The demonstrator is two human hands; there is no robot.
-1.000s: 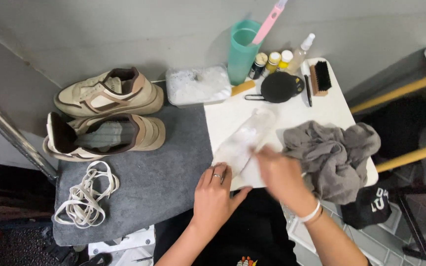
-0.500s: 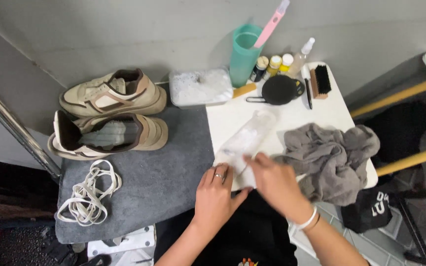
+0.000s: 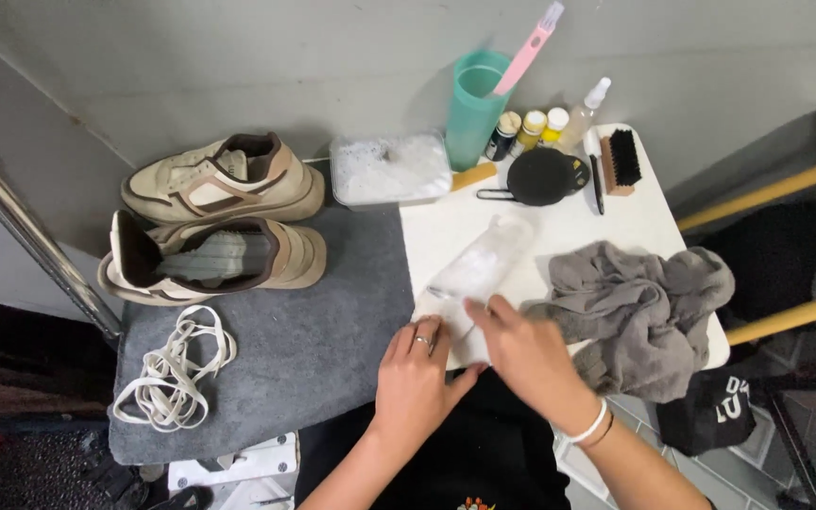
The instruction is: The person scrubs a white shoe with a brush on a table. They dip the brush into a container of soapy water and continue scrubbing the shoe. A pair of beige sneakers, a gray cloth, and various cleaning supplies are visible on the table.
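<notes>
At the near edge of the white desk (image 3: 616, 222), both hands are pressing the clear plastic bag (image 3: 474, 274): left hand (image 3: 417, 378) and right hand (image 3: 521, 354), fingers flat and spread, gripping nothing; the bag is running diagonally away toward the far right.

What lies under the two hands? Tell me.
Under the left hand and right hand lies a pale insole on the white table. Its near end is covered by the hands.

A matt grey felt-like mat (image 3: 314, 331) lies beside a smooth white tabletop (image 3: 616, 217) bearing soft, crumpled grey cloth (image 3: 644, 302).
</notes>
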